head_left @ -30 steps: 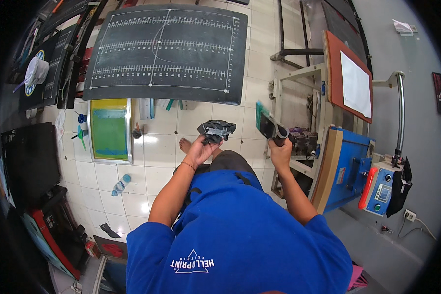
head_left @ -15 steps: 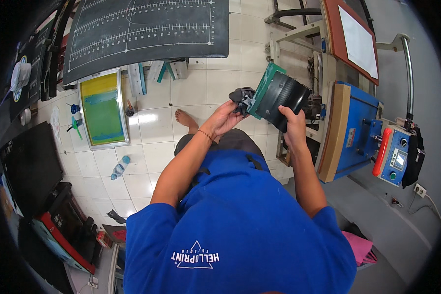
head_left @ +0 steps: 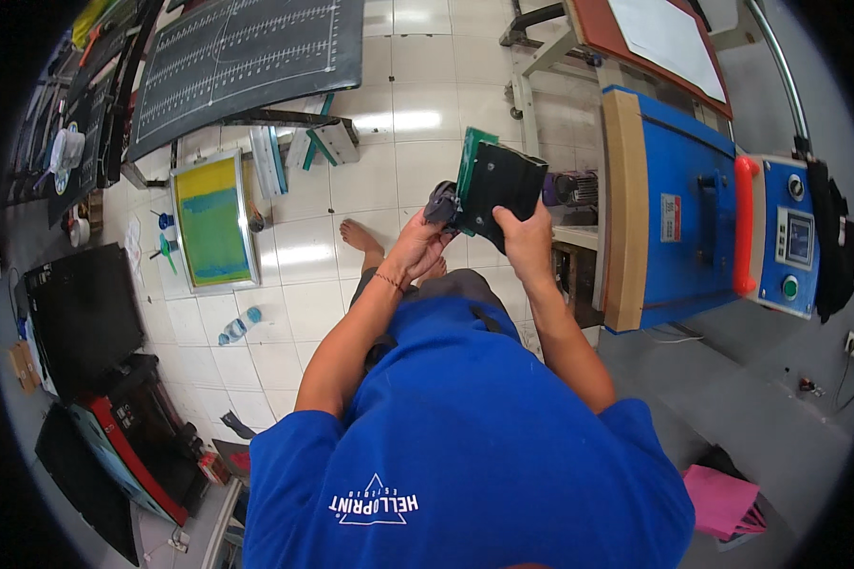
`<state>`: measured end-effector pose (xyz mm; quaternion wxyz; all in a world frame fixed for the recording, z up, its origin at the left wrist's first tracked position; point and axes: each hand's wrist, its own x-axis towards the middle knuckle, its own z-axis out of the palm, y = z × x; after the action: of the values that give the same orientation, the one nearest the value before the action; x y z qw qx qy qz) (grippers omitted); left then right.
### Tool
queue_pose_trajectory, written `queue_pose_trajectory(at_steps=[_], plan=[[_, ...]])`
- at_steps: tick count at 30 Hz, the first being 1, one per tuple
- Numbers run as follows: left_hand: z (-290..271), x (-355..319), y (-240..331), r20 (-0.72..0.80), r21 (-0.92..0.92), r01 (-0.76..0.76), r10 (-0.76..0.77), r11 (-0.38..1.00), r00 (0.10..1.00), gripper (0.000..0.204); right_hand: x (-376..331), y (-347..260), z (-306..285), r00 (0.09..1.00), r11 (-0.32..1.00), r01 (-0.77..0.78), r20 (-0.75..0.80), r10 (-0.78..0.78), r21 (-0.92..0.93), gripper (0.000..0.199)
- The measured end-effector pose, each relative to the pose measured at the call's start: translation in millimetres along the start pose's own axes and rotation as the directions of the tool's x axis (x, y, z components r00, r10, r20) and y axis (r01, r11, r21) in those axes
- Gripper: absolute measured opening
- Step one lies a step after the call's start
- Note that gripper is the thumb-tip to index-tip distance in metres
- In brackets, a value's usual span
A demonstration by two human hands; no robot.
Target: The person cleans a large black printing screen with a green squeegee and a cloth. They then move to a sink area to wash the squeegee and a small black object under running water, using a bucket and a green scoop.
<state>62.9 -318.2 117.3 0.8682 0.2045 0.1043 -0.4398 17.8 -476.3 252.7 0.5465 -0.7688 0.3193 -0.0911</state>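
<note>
A small bluish display screen (head_left: 800,238) sits on the blue control box's (head_left: 788,237) face at its right. A white and red rectangular label (head_left: 671,218) sits on the blue press panel (head_left: 678,218).

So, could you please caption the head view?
Right hand holds a small dark screen frame; left hand presses a grey rag against it.

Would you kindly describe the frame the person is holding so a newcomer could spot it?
Start at the big blue press machine on the right. Just left of it, the right hand grips a small black frame with a green edge, while the left hand presses a dark cloth against it. Unlike the yellow-and-green screen, it is off the floor.
</note>
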Motion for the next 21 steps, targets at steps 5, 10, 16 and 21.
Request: queue_pose_trajectory(at_steps=[5, 10, 16, 21], plan=[[22.8, -2.2, -16.1, -0.033, 0.167, -0.005, 0.011, 0.986, 0.999, 0.035, -20.6, -0.8, -32.9, 1.000, 1.000, -0.002, -0.002, 0.002, -0.016, 0.029], [52.7, 1.4, -21.1, 0.000, 0.290, -0.078, 0.082, 0.954, 0.997, 0.038, -29.8, -1.0, -52.9, 0.994, 0.995, 0.089, -0.070, -0.086, 0.049, 0.030], [84.8, 7.5, -8.0, 0.080, 0.342, -0.212, 0.197, 0.915, 0.977, 0.037, -28.6, -10.4, -61.4, 1.000, 0.967, 0.026, -0.022, -0.021, 0.252, 0.026], [105.3, 28.3, 35.8, 0.065, 0.300, -0.297, 0.291, 0.907, 0.955, 0.035, -40.2, -13.1, -39.5, 0.999, 0.999, -0.015, 0.031, 0.014, 0.046, 0.030]])
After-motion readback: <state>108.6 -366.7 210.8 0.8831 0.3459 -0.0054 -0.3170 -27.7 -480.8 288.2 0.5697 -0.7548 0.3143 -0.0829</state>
